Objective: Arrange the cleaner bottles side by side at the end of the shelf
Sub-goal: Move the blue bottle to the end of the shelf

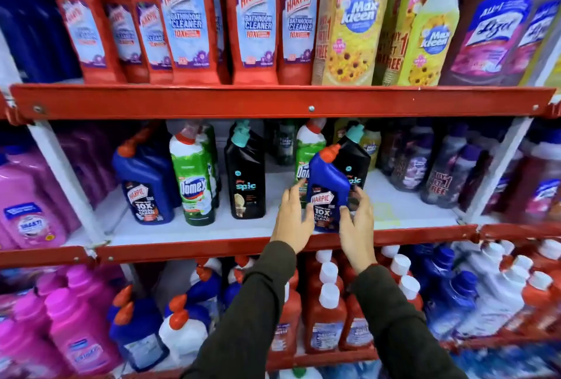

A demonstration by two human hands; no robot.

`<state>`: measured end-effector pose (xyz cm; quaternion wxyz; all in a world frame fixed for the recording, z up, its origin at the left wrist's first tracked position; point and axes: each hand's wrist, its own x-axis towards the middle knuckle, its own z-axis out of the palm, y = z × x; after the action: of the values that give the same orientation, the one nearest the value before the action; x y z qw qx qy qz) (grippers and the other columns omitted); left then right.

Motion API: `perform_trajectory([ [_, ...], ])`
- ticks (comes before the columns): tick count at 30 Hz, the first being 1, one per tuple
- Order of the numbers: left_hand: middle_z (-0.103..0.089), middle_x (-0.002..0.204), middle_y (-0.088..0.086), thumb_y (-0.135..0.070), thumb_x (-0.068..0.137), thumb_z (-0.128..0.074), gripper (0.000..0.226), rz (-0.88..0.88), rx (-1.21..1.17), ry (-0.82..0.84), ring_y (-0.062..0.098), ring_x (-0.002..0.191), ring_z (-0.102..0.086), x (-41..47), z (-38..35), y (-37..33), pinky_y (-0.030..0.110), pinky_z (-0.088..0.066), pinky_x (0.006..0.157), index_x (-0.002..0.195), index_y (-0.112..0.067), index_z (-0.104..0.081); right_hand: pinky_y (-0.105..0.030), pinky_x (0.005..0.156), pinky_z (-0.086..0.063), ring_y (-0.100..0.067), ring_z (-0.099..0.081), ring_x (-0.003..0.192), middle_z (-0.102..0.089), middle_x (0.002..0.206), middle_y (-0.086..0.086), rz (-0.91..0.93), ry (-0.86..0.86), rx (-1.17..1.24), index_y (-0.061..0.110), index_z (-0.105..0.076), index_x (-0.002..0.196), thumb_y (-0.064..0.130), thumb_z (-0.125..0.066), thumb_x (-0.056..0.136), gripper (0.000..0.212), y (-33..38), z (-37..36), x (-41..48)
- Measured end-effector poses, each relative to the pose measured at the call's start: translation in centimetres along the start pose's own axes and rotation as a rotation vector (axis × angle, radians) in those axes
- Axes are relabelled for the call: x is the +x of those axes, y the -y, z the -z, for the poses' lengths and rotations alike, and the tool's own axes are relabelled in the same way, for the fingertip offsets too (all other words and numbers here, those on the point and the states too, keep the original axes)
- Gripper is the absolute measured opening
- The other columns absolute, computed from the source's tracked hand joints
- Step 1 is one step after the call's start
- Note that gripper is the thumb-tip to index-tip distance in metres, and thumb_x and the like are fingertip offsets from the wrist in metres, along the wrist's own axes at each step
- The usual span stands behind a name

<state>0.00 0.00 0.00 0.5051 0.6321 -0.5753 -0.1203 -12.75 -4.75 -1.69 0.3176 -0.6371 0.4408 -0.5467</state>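
Note:
A blue Harpic bottle [328, 181] with an orange cap stands slightly tilted at the front edge of the middle shelf [406, 208]. My right hand [356, 223] grips its right side, thumb on the label and fingers behind. My left hand [293, 220] lies against its left side with fingers spread. Right behind it stand a green Domex bottle [306, 148] and a black Spic bottle [356, 163]. Further left on the same shelf, another blue Harpic bottle [145, 190], a green Domex bottle [194, 184] and a black Spic bottle [246, 178] stand side by side.
Dark purple bottles [425, 166] fill the shelf's right end, with bare white shelf in front of them. Red Harpic bottles [188, 14] and yellow Max Kleen bottles [355, 20] stand above. Red and blue bottles [328, 318] crowd the shelf below. A white upright [63, 178] bounds the left.

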Motion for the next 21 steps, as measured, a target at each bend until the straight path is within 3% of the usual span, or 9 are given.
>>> perform_trajectory([
  [4,-0.055,0.138,0.014,-0.008,0.093,-0.05,0.055,0.165,-0.027,0.1,0.03,0.127,-0.054,0.9,-1.2,0.8,0.045,-0.046,0.108,0.146,-0.015,-0.035,-0.046,0.107,-0.051,-0.025,-0.063,0.12,-0.064,0.134,-0.012,-0.103,0.177,-0.023,0.014,-0.047,0.141,0.005,-0.057,0.092,0.051,-1.2,0.4,0.6],
  [7,-0.06,0.134,0.015,-0.01,0.093,-0.052,0.054,0.227,-0.063,0.139,0.032,0.123,-0.058,1.2,-1.9,1.8,0.047,-0.049,0.105,0.144,-0.017,-0.036,-0.037,0.101,-0.053,-0.024,-0.066,0.115,-0.069,0.125,-0.01,-0.099,0.194,-0.013,0.017,-0.052,0.133,0.005,-0.063,0.093,0.043,-1.5,0.7,0.6],
  [11,-0.061,0.133,0.015,-0.01,0.093,-0.057,0.051,0.233,-0.116,0.154,0.028,0.123,-0.059,1.3,-1.7,1.9,0.043,-0.049,0.107,0.141,-0.013,-0.04,-0.039,0.1,-0.055,-0.021,-0.068,0.113,-0.071,0.122,-0.008,-0.079,0.205,0.012,0.015,-0.055,0.131,0.009,-0.065,0.094,0.039,-1.8,0.9,0.6],
  [13,-0.063,0.129,0.013,-0.008,0.093,-0.059,0.049,0.243,-0.164,0.14,0.023,0.117,-0.061,1.0,-1.2,1.8,0.037,-0.051,0.104,0.139,-0.012,-0.044,-0.039,0.102,-0.055,-0.019,-0.067,0.115,-0.071,0.124,-0.007,-0.064,0.208,0.029,0.014,-0.054,0.133,0.011,-0.065,0.095,0.04,-1.7,0.8,0.2],
  [17,-0.063,0.124,0.003,-0.012,0.094,-0.061,0.046,0.225,-0.237,0.071,0.001,0.102,-0.06,0.0,1.3,2.2,0.003,-0.049,0.08,0.138,-0.015,-0.047,-0.011,0.093,-0.053,-0.003,-0.065,0.116,-0.069,0.127,-0.001,-0.018,0.227,0.092,0.016,-0.053,0.138,0.014,-0.065,0.096,0.044,-0.4,-0.5,-0.4],
  [19,-0.062,0.129,0.002,-0.016,0.094,-0.061,0.046,0.199,-0.274,0.017,0.004,0.108,-0.059,-0.5,2.7,2.4,0.001,-0.048,0.078,0.138,-0.017,-0.048,-0.007,0.088,-0.051,0.004,-0.064,0.113,-0.069,0.125,0.004,-0.003,0.241,0.139,0.018,-0.052,0.14,0.015,-0.064,0.097,0.045,0.7,-1.3,-0.7],
  [21,-0.061,0.133,0.003,-0.02,0.094,-0.062,0.047,0.181,-0.31,-0.04,0.005,0.112,-0.059,-1.0,4.2,2.4,0.002,-0.049,0.076,0.138,-0.021,-0.048,-0.009,0.089,-0.052,0.001,-0.064,0.116,-0.068,0.126,0.009,0.014,0.266,0.177,0.021,-0.051,0.141,0.018,-0.063,0.098,0.045,2.0,-2.3,-1.2],
])
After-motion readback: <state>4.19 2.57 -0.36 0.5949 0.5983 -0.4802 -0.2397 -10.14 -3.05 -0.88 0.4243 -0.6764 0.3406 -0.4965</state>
